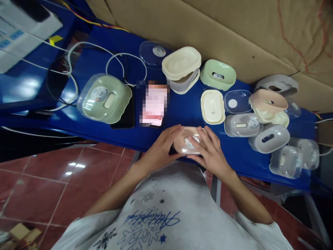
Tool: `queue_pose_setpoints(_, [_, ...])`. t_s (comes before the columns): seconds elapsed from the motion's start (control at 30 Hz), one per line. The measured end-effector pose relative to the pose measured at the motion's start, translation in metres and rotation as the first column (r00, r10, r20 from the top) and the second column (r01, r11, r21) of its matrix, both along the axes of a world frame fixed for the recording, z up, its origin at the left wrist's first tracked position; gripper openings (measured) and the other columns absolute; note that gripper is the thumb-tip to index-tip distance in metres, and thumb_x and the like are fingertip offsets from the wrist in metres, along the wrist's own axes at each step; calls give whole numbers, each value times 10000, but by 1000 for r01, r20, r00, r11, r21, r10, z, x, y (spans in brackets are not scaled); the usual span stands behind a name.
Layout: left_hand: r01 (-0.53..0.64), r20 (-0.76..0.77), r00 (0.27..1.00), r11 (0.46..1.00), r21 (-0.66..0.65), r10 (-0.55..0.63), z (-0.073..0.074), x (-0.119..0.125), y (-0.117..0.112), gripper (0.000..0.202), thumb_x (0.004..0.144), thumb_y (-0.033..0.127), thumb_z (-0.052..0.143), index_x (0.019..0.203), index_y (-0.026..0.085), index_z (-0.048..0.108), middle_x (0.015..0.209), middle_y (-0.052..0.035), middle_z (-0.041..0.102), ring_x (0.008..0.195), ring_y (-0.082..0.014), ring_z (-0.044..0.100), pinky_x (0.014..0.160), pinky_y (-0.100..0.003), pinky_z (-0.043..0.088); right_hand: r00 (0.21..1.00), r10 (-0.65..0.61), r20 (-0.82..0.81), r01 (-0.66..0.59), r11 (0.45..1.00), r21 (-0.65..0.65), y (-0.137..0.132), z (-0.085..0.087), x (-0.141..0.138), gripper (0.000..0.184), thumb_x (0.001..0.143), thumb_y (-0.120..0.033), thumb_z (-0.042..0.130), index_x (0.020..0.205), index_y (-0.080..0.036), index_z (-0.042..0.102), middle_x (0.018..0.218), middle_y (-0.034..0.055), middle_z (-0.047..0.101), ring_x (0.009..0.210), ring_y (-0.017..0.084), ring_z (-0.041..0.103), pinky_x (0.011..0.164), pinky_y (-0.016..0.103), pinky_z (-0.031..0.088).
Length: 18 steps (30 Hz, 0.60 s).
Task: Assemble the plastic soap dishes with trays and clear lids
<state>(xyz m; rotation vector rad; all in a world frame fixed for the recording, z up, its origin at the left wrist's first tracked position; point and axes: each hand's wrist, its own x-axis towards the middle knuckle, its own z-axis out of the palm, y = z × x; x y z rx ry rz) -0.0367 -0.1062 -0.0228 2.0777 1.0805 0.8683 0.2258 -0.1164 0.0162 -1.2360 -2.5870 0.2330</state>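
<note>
At the table's front edge, a pink plastic box with a clear lid point(179, 147) and a round sticker sits between both hands. My left hand point(163, 144) grips its left side, fingers on the far rim and thumb near the front. Around the right side curls my right hand point(212, 149), some of its fingers lying over the lid and sticker. Just beyond the right hand lies a cream oval tray-like part point(212, 106). Beside it rests a clear lid point(240, 102) with a white round sticker.
A green lidded box point(117, 100) stands at left by a dark flat object. A pixelated phone point(156, 122) lies mid-table. Cream parts point(182, 60) and a green box body point(221, 71) stand behind. Several grey boxes point(273, 137) crowd the right. White cables point(85, 43) loop at left; cardboard point(208, 27) lines the back.
</note>
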Motion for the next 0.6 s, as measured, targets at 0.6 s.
queue_pose_setpoints(0.6, [41, 18, 999, 999, -13, -41, 3, -1, 1, 998, 946, 411, 845, 1730, 335, 232, 1662, -200, 478, 1536, -387, 505, 1203, -655, 515, 997, 64, 36, -61, 994, -86, 5, 13, 8, 746, 1001, -309, 776, 1670, -341, 448, 1763, 81, 398, 1634, 345, 362, 1294, 550, 462])
